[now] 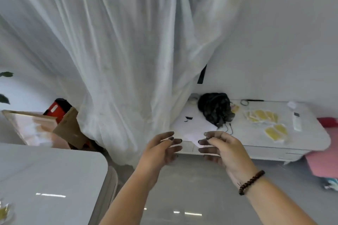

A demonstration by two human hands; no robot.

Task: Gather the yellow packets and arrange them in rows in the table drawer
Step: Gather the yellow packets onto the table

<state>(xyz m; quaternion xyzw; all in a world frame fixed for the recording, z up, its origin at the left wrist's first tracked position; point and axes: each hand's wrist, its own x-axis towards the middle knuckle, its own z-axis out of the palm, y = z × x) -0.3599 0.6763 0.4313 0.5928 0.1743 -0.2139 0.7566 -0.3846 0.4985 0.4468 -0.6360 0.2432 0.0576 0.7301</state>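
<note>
Left hand: the left hand [161, 149] is raised in front of the person, palm turned toward the other hand, fingers loosely spread and lightly bent, holding nothing.
Right hand: the right hand [222, 149] faces it, a gap between the two; its fingers are relaxed and slightly bent, and it too holds nothing. A dark beaded bracelet [251, 181] circles its wrist.
Yellow packets: the yellow packets [262, 115] lie on the white table [256, 144] beyond and to the right of the right hand, well apart from both hands. One fanned group sits farther back; two more packets lie nearer the table's front edge.
Drawer: a drawer front [290, 154] shows in the table's side, below the packets and right of the right hand; it looks pushed in.
Other things on the table: a black bag [215, 108] sits just beyond the right hand's fingertips, and a white remote [296, 121] lies right of the packets.
Beyond the left hand: a white curtain [118, 60] hangs down to the floor.
Left of the left hand: an open cardboard box [45, 128] and, nearer, a second white table [45, 179].
</note>
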